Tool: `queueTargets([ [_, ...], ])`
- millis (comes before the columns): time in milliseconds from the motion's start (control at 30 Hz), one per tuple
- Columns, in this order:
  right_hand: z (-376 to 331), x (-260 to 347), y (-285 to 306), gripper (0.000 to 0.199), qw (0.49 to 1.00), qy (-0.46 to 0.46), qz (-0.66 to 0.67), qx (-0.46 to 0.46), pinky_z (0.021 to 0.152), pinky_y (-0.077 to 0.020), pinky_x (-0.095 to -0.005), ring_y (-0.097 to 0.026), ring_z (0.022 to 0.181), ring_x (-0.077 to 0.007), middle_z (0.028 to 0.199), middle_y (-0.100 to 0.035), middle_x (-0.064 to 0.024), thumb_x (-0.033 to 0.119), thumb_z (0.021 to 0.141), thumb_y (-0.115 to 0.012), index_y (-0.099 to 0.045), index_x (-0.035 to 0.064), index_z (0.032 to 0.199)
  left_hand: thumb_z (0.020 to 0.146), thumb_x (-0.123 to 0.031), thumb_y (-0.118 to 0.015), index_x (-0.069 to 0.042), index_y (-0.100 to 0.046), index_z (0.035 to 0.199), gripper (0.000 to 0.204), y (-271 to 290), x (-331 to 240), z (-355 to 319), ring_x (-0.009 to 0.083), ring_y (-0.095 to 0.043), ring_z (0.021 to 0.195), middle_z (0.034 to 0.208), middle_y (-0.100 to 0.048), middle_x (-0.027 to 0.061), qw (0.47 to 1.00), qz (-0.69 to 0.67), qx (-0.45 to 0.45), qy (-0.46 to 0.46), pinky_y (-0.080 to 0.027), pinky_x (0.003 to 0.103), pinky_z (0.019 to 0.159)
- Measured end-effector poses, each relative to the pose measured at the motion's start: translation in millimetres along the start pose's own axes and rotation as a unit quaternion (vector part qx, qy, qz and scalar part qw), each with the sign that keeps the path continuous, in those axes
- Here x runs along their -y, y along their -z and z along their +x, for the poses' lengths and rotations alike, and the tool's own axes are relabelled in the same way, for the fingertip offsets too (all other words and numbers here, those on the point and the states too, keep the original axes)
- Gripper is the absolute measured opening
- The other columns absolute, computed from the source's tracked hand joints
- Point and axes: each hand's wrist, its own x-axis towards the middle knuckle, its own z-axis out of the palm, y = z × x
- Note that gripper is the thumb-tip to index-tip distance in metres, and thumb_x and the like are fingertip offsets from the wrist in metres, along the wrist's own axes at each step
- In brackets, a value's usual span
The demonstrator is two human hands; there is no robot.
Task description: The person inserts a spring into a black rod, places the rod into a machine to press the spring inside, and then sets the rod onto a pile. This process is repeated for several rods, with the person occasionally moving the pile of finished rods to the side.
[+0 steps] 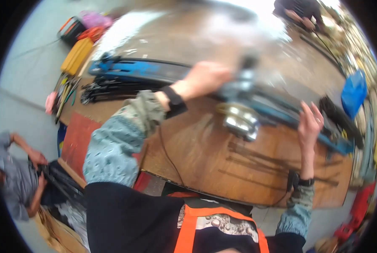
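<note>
I am holding my left grip (207, 79) curled, on what I cannot tell, and my right grip (310, 123) spread near the blue bar (281, 113) by the surface's (197, 147) right edge, where a bump could be causing sliding.

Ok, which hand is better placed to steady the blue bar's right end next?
Probably the right hand: it is open and close to that end of the blue bar. The left hand, blurred, is farther off, left of the silver round part.
</note>
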Motion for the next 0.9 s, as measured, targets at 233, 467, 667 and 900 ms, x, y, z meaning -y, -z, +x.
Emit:
queueTargets([
  [233, -32.7, 61.6, 7.0, 0.031, 0.996, 0.014, 0.079, -0.025, 0.097, -0.0333, -0.0402, -0.061, 0.104, -0.0257, 0.104, -0.069, -0.0069, 0.008, 0.083, -0.067, -0.065, 0.007, 0.113, 0.09, -0.02, -0.057, -0.01, -0.06, 0.083, 0.013, -8.8, -18.0, 9.2, 0.035, -0.064, 0.074, 0.077, -0.065, 0.0132, 0.995, 0.054, 0.056, 0.058, -0.049, 0.046, 0.062],
  [467, -41.6, 73.2, -11.0, 0.019, 0.966, -0.055, 0.249, 0.032, 0.08, -0.0417, -0.0369, -0.06, 0.089, -0.0258, 0.089, -0.067, -0.0073, 0.012, 0.086, -0.067, -0.066, 0.0054, 0.104, 0.09, -0.02, -0.058, -0.01, -0.058, 0.082, 0.013, -6.3, -13.6, 7.1, 0.033, -0.063, 0.074, 0.076, -0.064, 0.0121, 0.994, 0.078, 0.059, 0.054, -0.047, 0.044, 0.062],
  [667, -32.9, 68.1, -26.8, 0.018, 0.885, -0.158, 0.428, 0.091, 0.069, -0.0452, -0.0399, -0.059, 0.081, -0.0284, 0.085, -0.065, -0.012, 0.014, 0.086, -0.068, -0.065, 0.0023, 0.099, 0.089, -0.016, -0.058, -0.009, -0.057, 0.081, 0.011, -18.8, -9.7, 3.8, 0.0313, -0.062, 0.074, 0.075, -0.063, 0.0118, 0.996, 0.09, -0.005, 0.008, -0.046, 0.043, 0.063],
  [900, -75.8, 129.6, 42.8, 0.035, 0.961, 0.091, 0.188, 0.182, 0.07, -0.0423, -0.0426, -0.055, 0.079, -0.0291, 0.082, -0.058, -0.0111, 0.022, 0.069, -0.076, -0.06, 0.006, 0.095, 0.089, -0.016, -0.059, -0.01, -0.059, 0.093, 0.007, 7.1, 80.4, 0.3, 0.0294, -0.062, 0.073, 0.082, -0.064, 0.0073, 0.972, 0.177, -0.026, -0.15, -0.047, 0.04, 0.067],
])
